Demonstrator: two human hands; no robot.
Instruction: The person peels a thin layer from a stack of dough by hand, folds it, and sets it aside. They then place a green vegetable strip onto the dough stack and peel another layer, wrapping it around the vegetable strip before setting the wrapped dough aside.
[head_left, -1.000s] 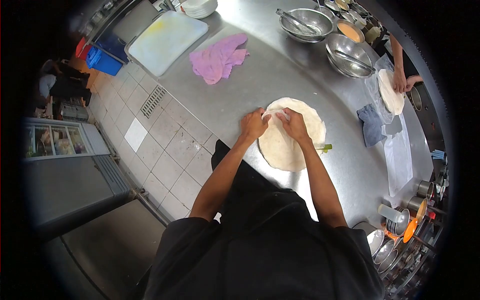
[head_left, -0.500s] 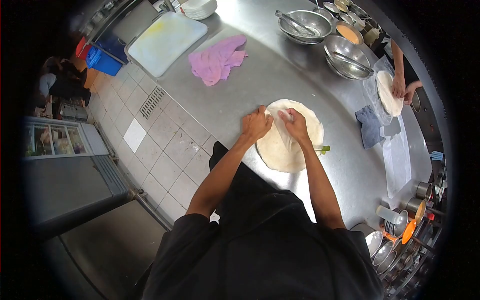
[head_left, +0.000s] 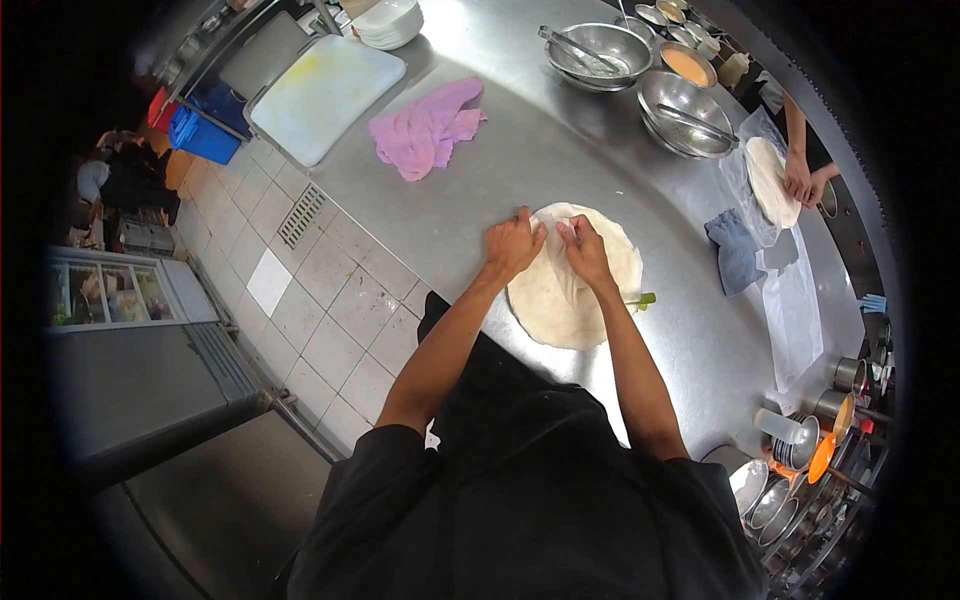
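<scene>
A round, flat sheet of pale dough (head_left: 562,318) lies on the steel table in front of me, with a raised fold across its upper middle. My left hand (head_left: 514,245) is closed at the sheet's upper left edge, its fingertips at the dough. Just to the right, my right hand (head_left: 586,250) pinches the fold over the middle of the sheet. A gap with dough in it separates the two hands. By my right forearm, a small green-ended thing (head_left: 647,299) shows at the dough's right edge; the rest of it is hidden.
On the steel table (head_left: 440,215) lie a pink cloth (head_left: 428,128), a white cutting board (head_left: 325,98) and a blue-grey cloth (head_left: 736,252). Metal bowls (head_left: 688,112) with tongs stand at the back. At right, another person's hands (head_left: 800,183) touch a second dough sheet (head_left: 770,185) on plastic.
The whole view has shifted slightly. My right hand's fingers have drawn together on the dough fold; my left hand stays at the edge.
</scene>
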